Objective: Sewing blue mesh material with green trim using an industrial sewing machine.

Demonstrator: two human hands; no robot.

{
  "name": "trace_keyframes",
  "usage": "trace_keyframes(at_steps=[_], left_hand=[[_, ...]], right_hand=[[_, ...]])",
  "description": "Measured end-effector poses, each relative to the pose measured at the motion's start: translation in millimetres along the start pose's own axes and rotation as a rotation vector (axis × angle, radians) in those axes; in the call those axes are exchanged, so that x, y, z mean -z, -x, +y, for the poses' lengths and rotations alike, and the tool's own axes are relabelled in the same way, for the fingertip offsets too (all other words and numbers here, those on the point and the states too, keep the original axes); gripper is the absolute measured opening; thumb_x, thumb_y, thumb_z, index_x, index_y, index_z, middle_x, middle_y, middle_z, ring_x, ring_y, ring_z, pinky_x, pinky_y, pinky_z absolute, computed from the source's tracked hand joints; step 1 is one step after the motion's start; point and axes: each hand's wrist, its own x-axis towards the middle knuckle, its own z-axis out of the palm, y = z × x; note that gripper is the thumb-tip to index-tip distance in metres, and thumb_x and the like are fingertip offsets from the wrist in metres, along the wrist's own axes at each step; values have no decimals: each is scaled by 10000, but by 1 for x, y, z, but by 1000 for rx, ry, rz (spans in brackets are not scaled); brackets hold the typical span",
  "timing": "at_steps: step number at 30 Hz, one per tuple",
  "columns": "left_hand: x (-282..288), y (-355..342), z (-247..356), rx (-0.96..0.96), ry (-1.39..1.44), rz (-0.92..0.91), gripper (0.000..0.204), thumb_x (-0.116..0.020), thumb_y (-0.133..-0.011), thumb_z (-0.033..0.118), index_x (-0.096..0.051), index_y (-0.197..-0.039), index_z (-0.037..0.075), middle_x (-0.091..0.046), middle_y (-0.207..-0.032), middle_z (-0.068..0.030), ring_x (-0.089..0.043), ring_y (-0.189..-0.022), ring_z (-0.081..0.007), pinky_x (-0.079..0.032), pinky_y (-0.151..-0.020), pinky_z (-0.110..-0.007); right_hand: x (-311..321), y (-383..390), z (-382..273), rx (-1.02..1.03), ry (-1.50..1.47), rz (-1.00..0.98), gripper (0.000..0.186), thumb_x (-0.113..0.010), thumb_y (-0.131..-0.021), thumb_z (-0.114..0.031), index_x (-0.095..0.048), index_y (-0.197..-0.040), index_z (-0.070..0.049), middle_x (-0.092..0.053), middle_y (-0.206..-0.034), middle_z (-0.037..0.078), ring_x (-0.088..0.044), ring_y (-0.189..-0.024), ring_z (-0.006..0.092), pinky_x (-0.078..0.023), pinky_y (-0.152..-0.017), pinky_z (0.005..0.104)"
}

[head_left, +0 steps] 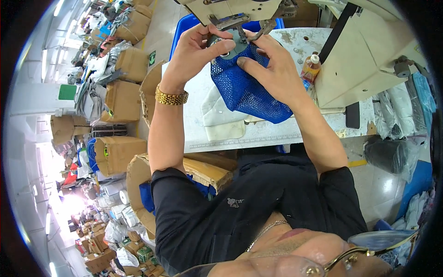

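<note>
A piece of blue mesh fabric (249, 90) hangs in folds over the front of the sewing table, below the head of a sewing machine (249, 7). Against its upper edge lies a small grey-green rounded patch (238, 50), close under the presser foot (242, 35). My left hand (196, 48) pinches the patch at its left side, with a shiny ring-like metal piece by the thumb. My right hand (275, 67) grips the mesh on the right, thumb on top and fingers partly hidden behind. Whether the needle touches the work cannot be made out.
A small bottle (311, 68) with a white cap stands beside the machine's arm (364, 60). Behind the table is a blue bin (184, 24). Cardboard boxes (121, 154) crowd the left side, and plastic-wrapped bundles (392, 113) lie to the right.
</note>
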Motion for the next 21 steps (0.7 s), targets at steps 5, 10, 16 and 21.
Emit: trace_keyframes(at_steps=[5, 10, 16, 21], left_hand=[[-2, -2, 2, 10, -100, -14, 194, -772, -839, 112, -670, -978, 23, -678, -912, -28, -618, -794, -74, -532, -716, -230], [-14, 4, 5, -44, -151, 81, 183, -786, -826, 123, -653, -905, 26, -664, -862, -15, -608, -755, -65, -519, -673, -220], [-30, 12, 3, -155, -377, 277, 232, -817, -782, 150, -633, -836, 21, -646, -773, -3, -536, -644, -48, -438, -578, -210], [-31, 12, 5, -174, -403, 287, 232, -809, -794, 172, -634, -832, 24, -658, -768, -12, -541, -642, -45, -437, -576, -206]], right_hand=[[7, -6, 9, 2, -98, -57, 502, -710, -807, -258, -604, -1224, 0, -620, -1057, 163, -618, -925, 307, -474, -840, 370], [16, -11, 5, -105, -148, -169, 516, -727, -801, -264, -608, -1227, 2, -637, -1089, 152, -624, -922, 248, -475, -846, 336], [7, 6, -25, -190, -266, 28, 576, -735, -797, -233, -546, -1226, 101, -608, -1145, 202, -624, -972, 246, -485, -856, 317], [0, 8, -15, -163, -250, 57, 514, -713, -795, -176, -565, -1213, 86, -627, -1110, 196, -630, -987, 250, -484, -870, 318]])
